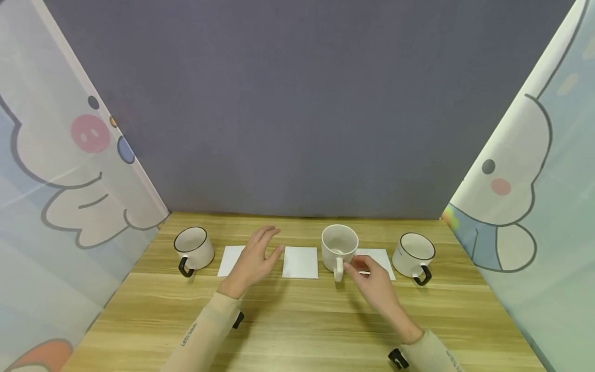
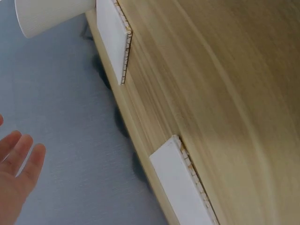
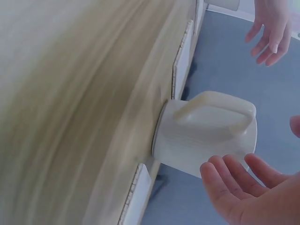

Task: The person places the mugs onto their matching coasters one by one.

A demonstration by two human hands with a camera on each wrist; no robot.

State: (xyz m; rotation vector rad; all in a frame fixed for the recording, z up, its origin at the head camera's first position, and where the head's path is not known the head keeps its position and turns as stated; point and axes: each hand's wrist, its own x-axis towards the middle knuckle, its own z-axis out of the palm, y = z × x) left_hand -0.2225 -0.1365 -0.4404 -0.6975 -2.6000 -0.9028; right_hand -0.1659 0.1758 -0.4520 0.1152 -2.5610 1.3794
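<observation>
Beige-sleeved forearms point(image 1: 209, 325) reached over the striped wooden tabletop point(image 1: 302, 325); the left hand point(image 1: 251, 263) spread empty, the right hand point(image 1: 374, 285) loosely parted, contact unclear. At one o'clock, the round white ceramic mug point(image 1: 338, 248) looked rigid, breakable, moderately heavy, best held by its six-o'clock handle point(image 1: 339, 268).

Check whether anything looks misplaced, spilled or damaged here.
No spill or damage shows. The all-white mug stands out slightly: it is at the gap between the middle white square and the right white square, apparently on neither.
</observation>
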